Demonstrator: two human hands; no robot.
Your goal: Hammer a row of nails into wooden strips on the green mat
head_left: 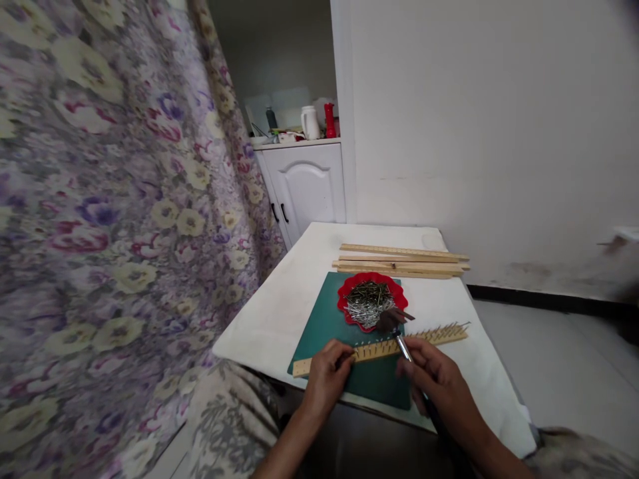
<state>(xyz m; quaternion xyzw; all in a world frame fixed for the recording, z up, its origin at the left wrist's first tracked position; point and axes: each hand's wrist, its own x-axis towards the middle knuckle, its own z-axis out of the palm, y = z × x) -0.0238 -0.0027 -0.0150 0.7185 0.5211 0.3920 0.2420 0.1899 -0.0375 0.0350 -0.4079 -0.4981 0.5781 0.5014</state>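
Observation:
My right hand [433,372] is closed round the handle of a claw hammer [404,347]. The hammer's dark head, slightly blurred, is above the wooden strip [302,366], between it and the red dish. Many nails [442,332] stand in rows along the strip, some of them leaning. My left hand [328,372] rests against the strip at the left end of these rows, thumb and forefinger pinched on a nail that is mostly hidden. Under the strip lies a green mat [319,326]. A red scalloped dish [342,303] holds a heap of silver and darker brass-coloured nails [369,303].
Several more wooden strips [399,266] lie at the back of the white-covered table [269,313]. A floral curtain [150,219] hangs to the left. Behind stands a white cabinet [309,183] with a white jug [310,123] and a red bottle-shaped object [330,121] on top.

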